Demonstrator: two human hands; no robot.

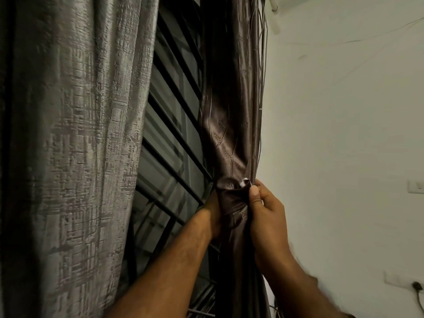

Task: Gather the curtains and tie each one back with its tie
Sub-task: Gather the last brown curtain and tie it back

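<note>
Right grip [266, 214] pinches, seemingly, the brown fabric tie [231, 198] round the gathered satin curtain [229, 138]; left grip [212, 216], tucked behind, I cannot tell; fastening comes next.

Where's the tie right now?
Head view, right of centre: the tie wraps the gathered brown curtain, between the left hand and right hand.

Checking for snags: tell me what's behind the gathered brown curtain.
The left hand reaches behind the brown curtain, fingers hidden. The barred window shows beside it; directly behind, the fabric covers everything.
</note>
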